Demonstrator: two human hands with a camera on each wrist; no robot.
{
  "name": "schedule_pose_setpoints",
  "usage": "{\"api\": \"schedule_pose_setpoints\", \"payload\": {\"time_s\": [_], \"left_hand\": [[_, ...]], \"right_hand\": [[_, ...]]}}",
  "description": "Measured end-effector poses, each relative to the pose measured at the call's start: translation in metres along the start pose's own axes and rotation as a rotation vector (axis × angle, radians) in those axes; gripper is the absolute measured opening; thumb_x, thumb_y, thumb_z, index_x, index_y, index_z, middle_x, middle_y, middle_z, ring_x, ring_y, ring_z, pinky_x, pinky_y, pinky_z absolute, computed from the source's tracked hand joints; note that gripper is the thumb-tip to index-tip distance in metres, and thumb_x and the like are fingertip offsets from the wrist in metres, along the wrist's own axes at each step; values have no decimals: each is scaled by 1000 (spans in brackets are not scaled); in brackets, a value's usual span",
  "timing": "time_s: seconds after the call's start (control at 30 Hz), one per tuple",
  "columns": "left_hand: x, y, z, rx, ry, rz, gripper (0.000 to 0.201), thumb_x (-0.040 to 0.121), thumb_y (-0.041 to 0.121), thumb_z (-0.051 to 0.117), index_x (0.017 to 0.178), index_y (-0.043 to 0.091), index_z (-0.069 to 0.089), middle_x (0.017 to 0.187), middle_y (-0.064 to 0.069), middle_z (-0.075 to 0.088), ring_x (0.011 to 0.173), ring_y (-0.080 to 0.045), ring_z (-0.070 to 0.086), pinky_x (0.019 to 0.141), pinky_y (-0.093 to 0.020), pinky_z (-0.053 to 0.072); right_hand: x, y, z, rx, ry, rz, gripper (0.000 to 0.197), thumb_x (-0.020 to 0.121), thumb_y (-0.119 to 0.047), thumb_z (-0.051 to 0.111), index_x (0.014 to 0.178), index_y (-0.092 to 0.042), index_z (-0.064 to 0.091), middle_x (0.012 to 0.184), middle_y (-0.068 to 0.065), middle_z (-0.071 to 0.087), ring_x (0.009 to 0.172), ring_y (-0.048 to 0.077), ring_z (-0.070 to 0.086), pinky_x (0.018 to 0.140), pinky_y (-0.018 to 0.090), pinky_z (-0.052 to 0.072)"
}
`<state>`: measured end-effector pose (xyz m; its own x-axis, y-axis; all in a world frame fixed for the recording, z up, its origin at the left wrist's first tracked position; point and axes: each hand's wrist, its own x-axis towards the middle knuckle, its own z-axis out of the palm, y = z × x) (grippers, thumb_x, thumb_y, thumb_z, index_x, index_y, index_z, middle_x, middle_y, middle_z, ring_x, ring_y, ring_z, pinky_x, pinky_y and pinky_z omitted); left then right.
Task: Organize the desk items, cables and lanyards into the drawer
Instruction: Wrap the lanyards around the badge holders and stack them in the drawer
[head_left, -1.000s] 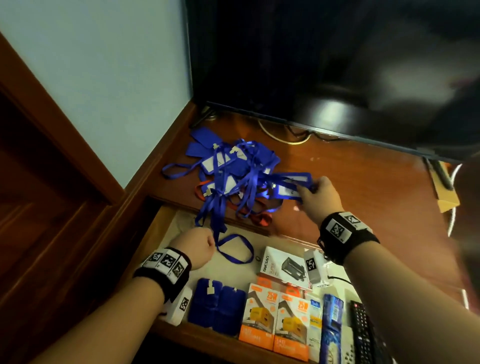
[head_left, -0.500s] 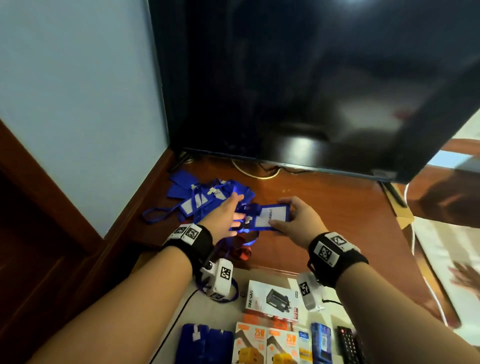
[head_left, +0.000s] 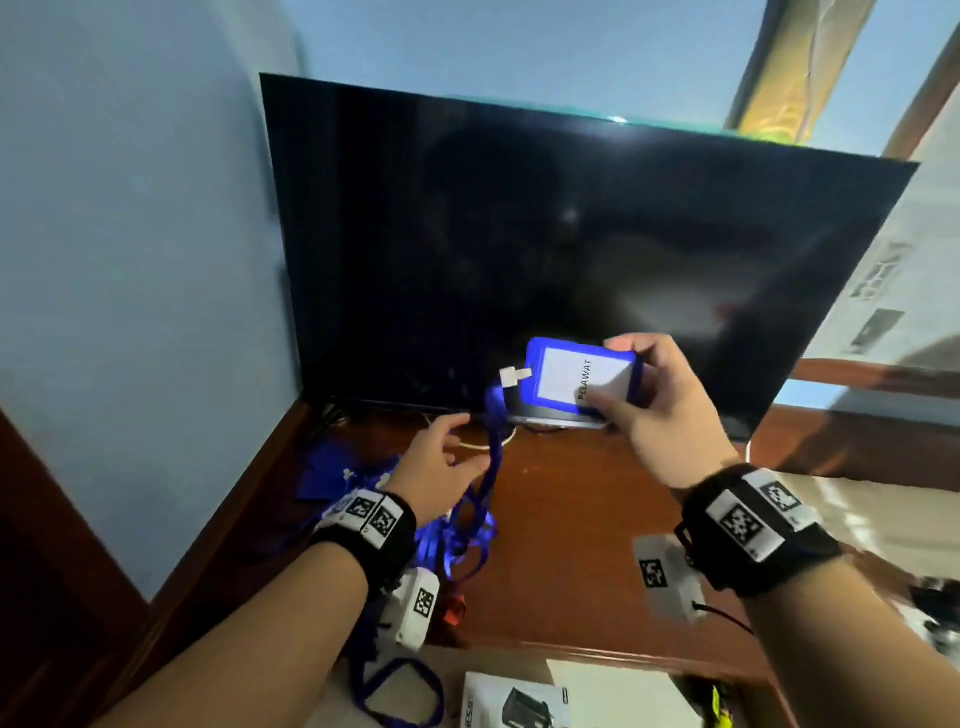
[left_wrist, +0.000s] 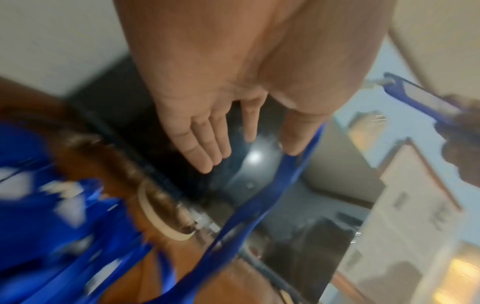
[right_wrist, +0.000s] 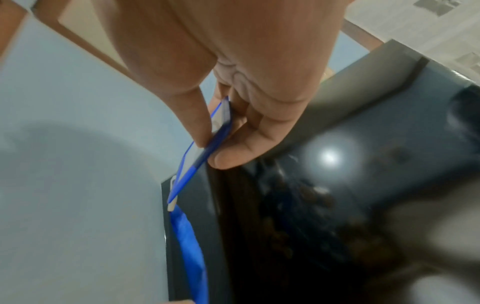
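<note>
My right hand (head_left: 613, 376) pinches a blue badge holder (head_left: 576, 376) with a white card marked PELAWAT, raised in front of the television. The right wrist view shows thumb and fingers clamped on the badge's edge (right_wrist: 218, 131). Its blue strap (head_left: 493, 447) hangs down to a tangle of blue lanyards (head_left: 467, 535) on the wooden desk (head_left: 571, 545). My left hand (head_left: 467, 441) is open beside the strap, fingers straight (left_wrist: 207, 148), thumb against the ribbon (left_wrist: 259, 205). More blue badge holders (head_left: 332, 467) lie by the wall. The open drawer (head_left: 514, 657) shows at the bottom edge.
A large black television (head_left: 519, 249) stands at the back of the desk, a white cable (head_left: 467, 446) under it. A white product box (head_left: 519, 701) lies in the drawer. A red lanyard piece (head_left: 453, 613) sits near the desk's front edge. The blue wall closes the left side.
My right hand has lifted the badge holder off the desk, up in front of the screen. My left hand rose from the drawer, left the badge, and now lies open against the hanging strap.
</note>
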<state>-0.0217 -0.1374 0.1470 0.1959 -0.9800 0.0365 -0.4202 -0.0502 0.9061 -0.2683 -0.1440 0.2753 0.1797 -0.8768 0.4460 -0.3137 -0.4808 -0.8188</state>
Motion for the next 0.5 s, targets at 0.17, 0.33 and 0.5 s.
{"api": "schedule_pose_setpoints", "payload": {"time_s": [0.17, 0.33, 0.5], "left_hand": [[5, 95, -18, -172, -74, 306, 59, 89, 38, 79, 139, 44, 49, 125, 23, 62, 111, 9, 61, 100, -17, 46], [-13, 151, -40, -106, 10, 425, 19, 104, 48, 55, 102, 32, 65, 74, 8, 61, 64, -13, 60, 73, -45, 54], [-41, 183, -68, 259, 146, 672, 22, 104, 49, 49, 98, 33, 64, 81, 4, 67, 73, -13, 64, 72, -43, 53]], "right_hand": [[28, -53, -26, 58, -31, -103, 43, 89, -3, 76, 119, -27, 57, 98, 7, 74, 77, 22, 72, 65, 38, 62], [43, -72, -54, 86, 136, -150, 43, 89, 0, 75, 121, -21, 57, 95, 15, 73, 78, 31, 70, 63, 27, 60], [37, -54, -64, -72, 140, -81, 46, 81, -14, 86, 110, -37, 58, 84, 5, 74, 70, 29, 67, 68, 46, 60]]}}
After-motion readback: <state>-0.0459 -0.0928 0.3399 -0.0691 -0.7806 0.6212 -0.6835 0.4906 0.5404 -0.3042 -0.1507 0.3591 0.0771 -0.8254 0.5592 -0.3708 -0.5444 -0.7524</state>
